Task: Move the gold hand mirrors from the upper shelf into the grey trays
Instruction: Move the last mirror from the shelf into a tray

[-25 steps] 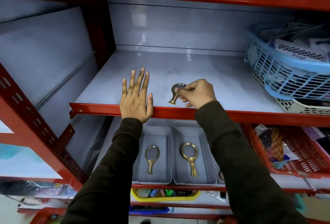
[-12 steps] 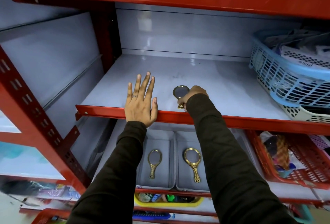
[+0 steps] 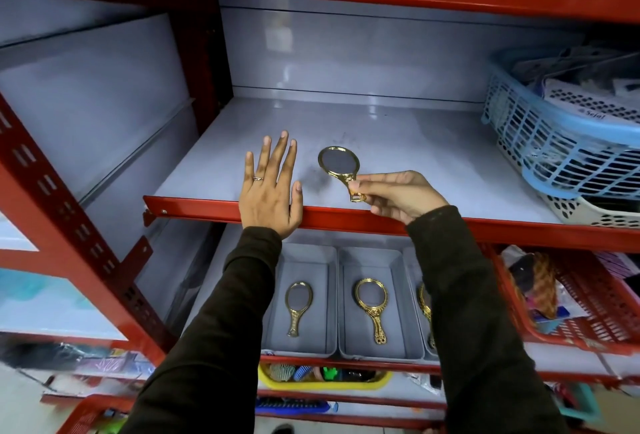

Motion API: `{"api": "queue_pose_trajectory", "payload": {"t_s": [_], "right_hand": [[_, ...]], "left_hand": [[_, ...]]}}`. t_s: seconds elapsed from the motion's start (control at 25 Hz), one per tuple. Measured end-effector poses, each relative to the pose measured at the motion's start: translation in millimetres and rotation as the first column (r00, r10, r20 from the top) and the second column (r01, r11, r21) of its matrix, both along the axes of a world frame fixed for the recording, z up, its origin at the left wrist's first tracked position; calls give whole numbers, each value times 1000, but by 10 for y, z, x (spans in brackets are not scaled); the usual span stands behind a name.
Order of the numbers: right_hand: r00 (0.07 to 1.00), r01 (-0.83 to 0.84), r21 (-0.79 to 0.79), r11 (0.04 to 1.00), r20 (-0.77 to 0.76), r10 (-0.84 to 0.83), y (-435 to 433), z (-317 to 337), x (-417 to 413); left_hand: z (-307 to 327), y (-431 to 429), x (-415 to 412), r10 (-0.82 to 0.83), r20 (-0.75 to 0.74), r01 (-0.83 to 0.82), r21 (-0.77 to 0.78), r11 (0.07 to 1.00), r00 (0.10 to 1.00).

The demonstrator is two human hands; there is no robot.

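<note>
My right hand (image 3: pixel 401 196) pinches the handle of a gold hand mirror (image 3: pixel 338 162), lifted just above the front edge of the upper shelf (image 3: pixel 398 142). Flat on that shelf's red lip rests my left hand (image 3: pixel 270 187), fingers spread, holding nothing. On the shelf below stand grey trays: the left tray (image 3: pixel 330 298) holds one gold mirror (image 3: pixel 298 305), the middle tray (image 3: pixel 398 298) another gold mirror (image 3: pixel 372 305). A third mirror (image 3: pixel 425 309) shows partly behind my right sleeve; its tray is mostly hidden.
A blue lattice basket (image 3: pixel 554 142) stacked on a white basket (image 3: pixel 588 208) fills the upper shelf's right end. A red basket (image 3: pixel 588 312) sits right of the trays. A yellow bin (image 3: pixel 325 380) lies one shelf lower. Red uprights (image 3: pixel 69 212) frame the left side.
My right hand has picked the mirror up from the shelf surface and turned it, drawing it toward the front edge. The left hand stayed on the shelf lip.
</note>
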State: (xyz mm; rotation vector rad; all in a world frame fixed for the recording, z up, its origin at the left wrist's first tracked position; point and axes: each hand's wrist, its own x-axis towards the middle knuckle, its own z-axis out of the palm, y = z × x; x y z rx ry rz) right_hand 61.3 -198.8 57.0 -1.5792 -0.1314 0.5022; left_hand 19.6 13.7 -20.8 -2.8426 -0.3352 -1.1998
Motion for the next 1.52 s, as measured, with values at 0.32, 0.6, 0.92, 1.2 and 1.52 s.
{"api": "queue_pose_trajectory", "payload": {"t_s": [0.32,0.6,0.92,1.2,1.52], "right_hand": [[938,-328,-74,942,-141,315,-422,-339,-636],[908,-331,-200,922,-334,254,-86,-1416,-590],[910,-53,-341,939,-403,-95,830,-2498,-333],[912,-95,-472,876,-394,-113,888,-3052,-256],[938,-253,-510,822,-337,80,744,-2795,-269]], "left_hand": [[-9,6,5,16,-1,-16,19,1000,1000],[-11,30,33,22,16,-23,17,1000,1000],[-25,40,58,22,14,-23,28,999,1000],[-9,12,45,30,6,-30,35,999,1000],[21,17,42,16,-24,-16,24,1000,1000]]}}
